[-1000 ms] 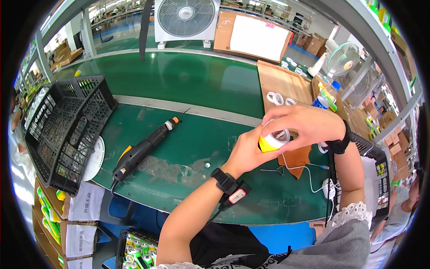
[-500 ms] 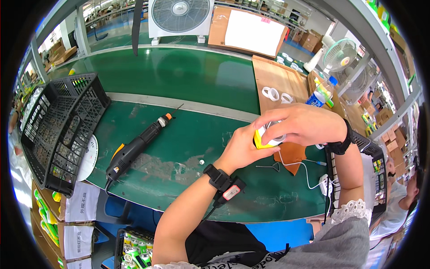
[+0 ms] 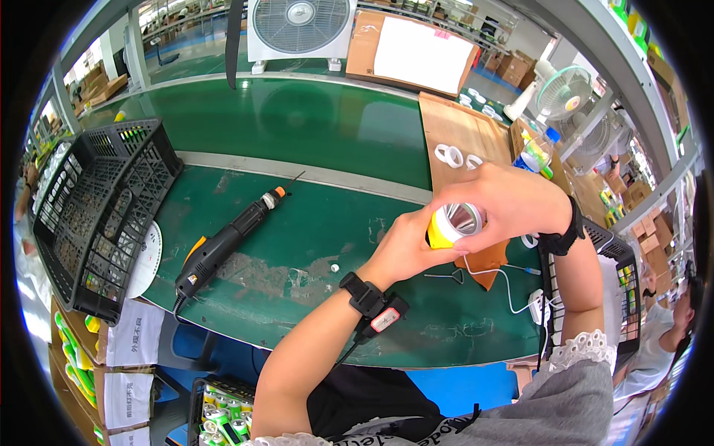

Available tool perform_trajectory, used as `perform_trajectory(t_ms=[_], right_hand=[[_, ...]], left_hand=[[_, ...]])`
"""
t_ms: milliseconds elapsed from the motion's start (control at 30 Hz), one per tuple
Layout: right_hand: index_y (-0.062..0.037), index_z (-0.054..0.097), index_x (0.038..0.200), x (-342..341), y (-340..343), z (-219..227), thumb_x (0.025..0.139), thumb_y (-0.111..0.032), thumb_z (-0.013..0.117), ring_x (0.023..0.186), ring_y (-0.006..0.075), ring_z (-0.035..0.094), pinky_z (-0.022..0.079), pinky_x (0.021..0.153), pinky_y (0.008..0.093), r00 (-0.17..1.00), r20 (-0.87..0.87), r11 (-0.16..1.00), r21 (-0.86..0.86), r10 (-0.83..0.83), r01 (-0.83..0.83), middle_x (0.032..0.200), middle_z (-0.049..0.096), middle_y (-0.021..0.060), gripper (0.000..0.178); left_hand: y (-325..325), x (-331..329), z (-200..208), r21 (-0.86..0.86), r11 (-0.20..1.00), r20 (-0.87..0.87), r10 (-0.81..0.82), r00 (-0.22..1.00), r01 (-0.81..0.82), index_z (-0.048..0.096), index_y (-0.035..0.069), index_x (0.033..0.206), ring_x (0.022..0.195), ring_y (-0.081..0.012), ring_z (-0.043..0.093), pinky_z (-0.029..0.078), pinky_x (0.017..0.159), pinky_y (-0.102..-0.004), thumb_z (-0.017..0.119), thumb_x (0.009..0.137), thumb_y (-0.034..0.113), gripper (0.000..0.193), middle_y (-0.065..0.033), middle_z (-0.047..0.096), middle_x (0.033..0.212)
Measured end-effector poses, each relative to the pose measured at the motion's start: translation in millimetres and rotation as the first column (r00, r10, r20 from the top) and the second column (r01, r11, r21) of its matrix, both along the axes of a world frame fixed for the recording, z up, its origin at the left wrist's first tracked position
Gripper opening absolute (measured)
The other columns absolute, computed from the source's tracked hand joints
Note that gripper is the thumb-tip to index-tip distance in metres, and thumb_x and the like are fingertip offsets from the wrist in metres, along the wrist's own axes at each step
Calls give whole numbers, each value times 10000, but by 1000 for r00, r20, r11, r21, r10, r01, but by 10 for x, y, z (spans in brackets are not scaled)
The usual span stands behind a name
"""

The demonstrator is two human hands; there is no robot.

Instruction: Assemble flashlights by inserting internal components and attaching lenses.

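Note:
A small yellow torch-like part with a shiny round reflector face (image 3: 452,223) is held above the green bench. My left hand (image 3: 405,253) grips its yellow body from below and behind. My right hand (image 3: 513,202) wraps over the top and right of the silver reflector end, fingers curled on its rim. Both wrists carry black bands; the left one has a corded strap with a red tag (image 3: 375,306).
A black electric screwdriver (image 3: 227,241) lies on the green bench to the left. A black plastic crate (image 3: 89,215) stands at the far left. White rings (image 3: 455,157) lie on a cardboard sheet (image 3: 461,137); a white cable with plug (image 3: 532,301) and a second crate (image 3: 606,260) are at the right.
Both hands, holding the yellow part, have stayed together and shifted only slightly in the picture; the view has tilted a little. The grip looks the same.

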State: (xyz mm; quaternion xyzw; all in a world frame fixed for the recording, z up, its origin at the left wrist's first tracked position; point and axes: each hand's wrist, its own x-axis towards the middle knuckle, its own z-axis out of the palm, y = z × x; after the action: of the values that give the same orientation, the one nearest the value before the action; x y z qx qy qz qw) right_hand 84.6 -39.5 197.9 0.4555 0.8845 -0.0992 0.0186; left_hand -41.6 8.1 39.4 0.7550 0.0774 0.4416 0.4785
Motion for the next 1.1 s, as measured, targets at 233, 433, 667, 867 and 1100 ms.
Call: perform_trajectory(t_ms=[233,433,667,867,1100], right_hand=[[-94,586,930,-46,-86,-81,709,-329,653,612,309,600,475,544,387,995,100,987,162,-5,-12,675,588,114,329],[-86,521,951,66,-84,-348,752,-367,592,638,288,576,450,533,387,975,220,921,387,-38,-51,683,527,95,352],[-79,512,946,239,55,-395,649,-359,609,714,263,491,418,637,381,901,134,814,389,414,-432,801,463,73,420],[-95,519,910,122,-48,-401,715,-438,549,600,311,506,393,540,403,971,220,888,420,98,-185,722,501,111,395],[-110,531,953,-97,-167,-369,753,-433,546,488,324,512,367,454,413,933,175,893,389,-313,226,562,516,104,381]], left_hand=[[-1,16,-37,4,999,-45,44,998,-44,475,31,1156,838,-353,620,495,735,-366,756,672,236,597,-178,635,932],[-59,47,-61,-16,996,21,86,996,-85,509,30,1058,852,-350,614,494,733,-367,752,665,240,507,-175,627,934],[-19,50,-74,44,997,3,-67,998,67,481,39,1072,849,-352,608,496,733,-377,739,674,227,510,-169,624,935],[-86,92,-60,38,989,9,143,990,-143,465,50,1097,828,-376,607,503,705,-395,731,680,229,526,-171,632,905],[-134,100,-22,12,970,-49,242,969,-242,447,60,1136,818,-386,604,507,697,-409,737,667,232,578,-177,634,893]])
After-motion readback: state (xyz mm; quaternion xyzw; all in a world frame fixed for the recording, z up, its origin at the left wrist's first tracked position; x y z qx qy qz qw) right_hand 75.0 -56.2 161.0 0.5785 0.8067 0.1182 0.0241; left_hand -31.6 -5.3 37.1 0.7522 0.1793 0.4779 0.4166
